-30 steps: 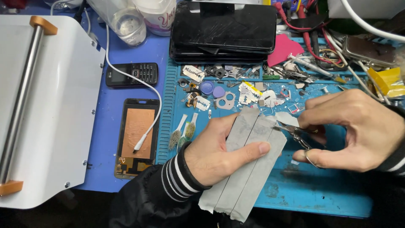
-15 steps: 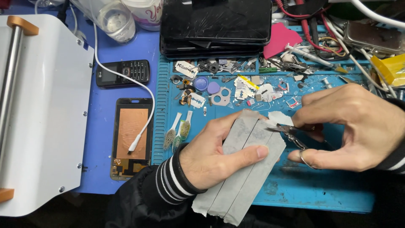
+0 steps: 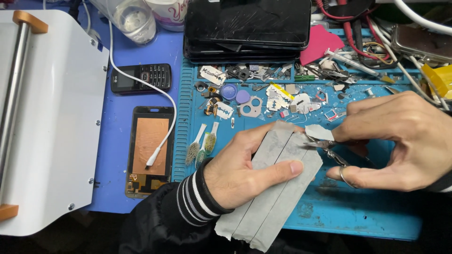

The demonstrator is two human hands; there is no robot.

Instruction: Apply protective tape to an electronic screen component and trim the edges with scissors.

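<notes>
My left hand (image 3: pixel 242 171) grips a long flat slab wrapped in strips of grey tape (image 3: pixel 278 188), thumb laid across its top face. The slab lies slantwise over the front of the blue work mat (image 3: pixel 358 211). My right hand (image 3: pixel 400 141) holds small metal scissors (image 3: pixel 329 150), a finger through one ring, with the blades at the slab's upper right edge. A small loose flap of grey tape (image 3: pixel 319 132) sits right at the blade tips.
A white machine with a metal roller (image 3: pixel 42 122) fills the left. A small black keypad phone (image 3: pixel 141 77), a phone frame with a copper plate (image 3: pixel 149 150) and a white cable (image 3: pixel 160 113) lie on the blue table. Stacked black screens (image 3: pixel 247 26), small parts, brushes (image 3: pixel 202 143) and wires crowd the back.
The view has drifted slightly. My right hand with the scissors has shifted a little along the slab's upper right edge; my left hand keeps its grip.
</notes>
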